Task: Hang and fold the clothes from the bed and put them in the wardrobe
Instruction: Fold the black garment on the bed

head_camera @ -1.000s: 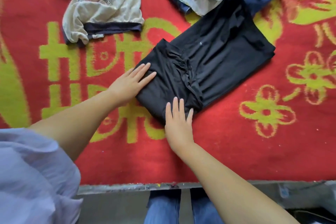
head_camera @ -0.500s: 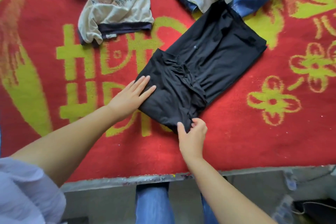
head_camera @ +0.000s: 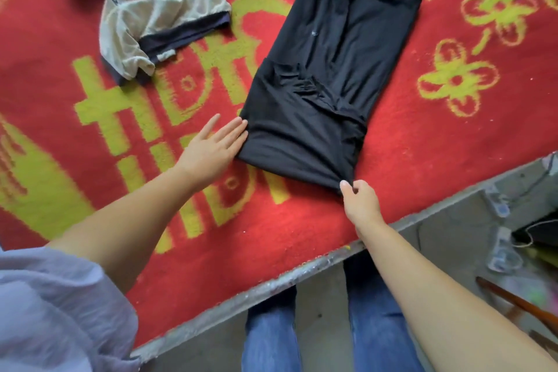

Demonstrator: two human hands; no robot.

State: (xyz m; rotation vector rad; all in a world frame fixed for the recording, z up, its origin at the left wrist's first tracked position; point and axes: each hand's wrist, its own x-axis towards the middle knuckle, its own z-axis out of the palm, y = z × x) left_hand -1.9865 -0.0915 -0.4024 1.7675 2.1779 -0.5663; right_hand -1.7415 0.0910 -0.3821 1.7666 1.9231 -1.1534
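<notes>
I have the right hand (head_camera: 359, 201) pinching the black garment's (head_camera: 326, 75) corner at 5 o'clock to square the fold; left hand (head_camera: 213, 149) flat, released, steadies its 9 o'clock edge on the bed (head_camera: 422, 142).

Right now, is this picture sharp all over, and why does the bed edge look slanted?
Head view: sharp in the middle, where the black garment shows its creases and the right hand pinches its corner; soft at the borders, with the lilac sleeve and the floor clutter at right smeared. The wide lens and tilted head slant the bed edge. Light is even daylight, without glare.
</notes>
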